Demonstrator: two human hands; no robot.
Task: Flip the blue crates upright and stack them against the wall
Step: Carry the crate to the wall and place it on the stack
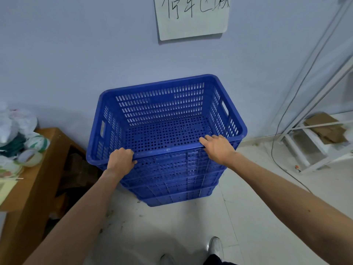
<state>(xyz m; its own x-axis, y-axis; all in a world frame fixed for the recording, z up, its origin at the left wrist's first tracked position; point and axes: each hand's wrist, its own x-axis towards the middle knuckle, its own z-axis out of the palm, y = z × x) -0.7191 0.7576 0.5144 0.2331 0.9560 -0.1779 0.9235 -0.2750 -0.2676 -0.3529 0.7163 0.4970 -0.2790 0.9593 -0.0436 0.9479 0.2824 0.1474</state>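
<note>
A stack of blue perforated crates (172, 188) stands upright on the floor against the pale wall (95, 54). The top crate (162, 104) is open side up, empty, and nested into the ones below, turned slightly askew to the wall. My left hand (121, 159) curls over the near rim at its left corner. My right hand (217, 147) grips the same near rim further right, fingers hooked over the edge. Both forearms reach in from the bottom of the view.
A brown wooden table (36, 188) with white bags and rolls stands close on the left. A white metal rack (313, 142) holding cardboard and a dangling cable (277, 134) are on the right. A handwritten paper sign (193, 16) hangs above. My shoes (214, 247) stand on white tiles.
</note>
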